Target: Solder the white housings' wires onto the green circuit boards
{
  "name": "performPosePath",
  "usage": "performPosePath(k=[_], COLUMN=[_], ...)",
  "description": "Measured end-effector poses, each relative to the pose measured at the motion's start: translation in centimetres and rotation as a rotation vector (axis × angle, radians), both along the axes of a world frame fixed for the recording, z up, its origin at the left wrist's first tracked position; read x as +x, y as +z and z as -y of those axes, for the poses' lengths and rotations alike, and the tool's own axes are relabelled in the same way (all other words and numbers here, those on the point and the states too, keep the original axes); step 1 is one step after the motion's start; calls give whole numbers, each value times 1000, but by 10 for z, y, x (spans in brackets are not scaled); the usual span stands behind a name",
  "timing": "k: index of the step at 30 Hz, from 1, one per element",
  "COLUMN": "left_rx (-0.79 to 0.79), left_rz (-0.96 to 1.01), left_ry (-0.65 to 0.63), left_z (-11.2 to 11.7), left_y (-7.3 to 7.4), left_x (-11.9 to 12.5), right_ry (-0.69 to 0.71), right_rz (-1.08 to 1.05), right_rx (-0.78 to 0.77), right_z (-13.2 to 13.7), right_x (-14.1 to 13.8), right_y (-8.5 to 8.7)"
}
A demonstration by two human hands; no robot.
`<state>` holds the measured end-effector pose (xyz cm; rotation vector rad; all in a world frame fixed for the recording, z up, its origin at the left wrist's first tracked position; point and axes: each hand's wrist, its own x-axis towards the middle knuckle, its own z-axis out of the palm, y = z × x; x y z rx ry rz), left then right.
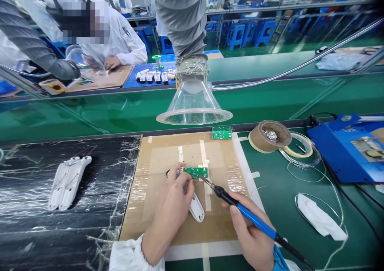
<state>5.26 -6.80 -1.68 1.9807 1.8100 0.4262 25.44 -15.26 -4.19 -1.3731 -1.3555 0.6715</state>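
A green circuit board (196, 172) lies on the cardboard mat (222, 219). My left hand (172, 203) is closed at the board's left end, its fingertips bunched together; what they pinch is hidden. Beneath this hand a white plastic housing (197, 209) sticks out, partly covered. In my right hand (252, 227) is a soldering iron (255, 220) with a blue handle, held like a pen. Its tip meets or hovers just over the board's lower edge; I cannot tell which.
Two more circuit boards (222, 133) lie at the mat's back edge. A clear fume hood (195, 103) hangs above. On the right are a tape roll (269, 136), solder wire (300, 159), a white wipe (321, 217) and a blue machine (348, 149). White housings (69, 183) lie left. A co-worker (120, 35) sits opposite.
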Motion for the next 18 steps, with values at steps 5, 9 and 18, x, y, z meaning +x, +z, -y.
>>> performPosePath(k=[5,9,18], left_rx=[-21,-58,-173], left_rz=[117,161,359], left_ry=[6,22,36], left_z=[3,0,-13], left_y=[2,4,15], left_x=[-4,-5,-15], right_ry=[-36,-152,-373], right_rz=[-39,-96,-89], right_rx=[-18,-80,-20], right_z=[5,12,6], right_x=[-1,-7,-4], right_y=[-5,-5,-3])
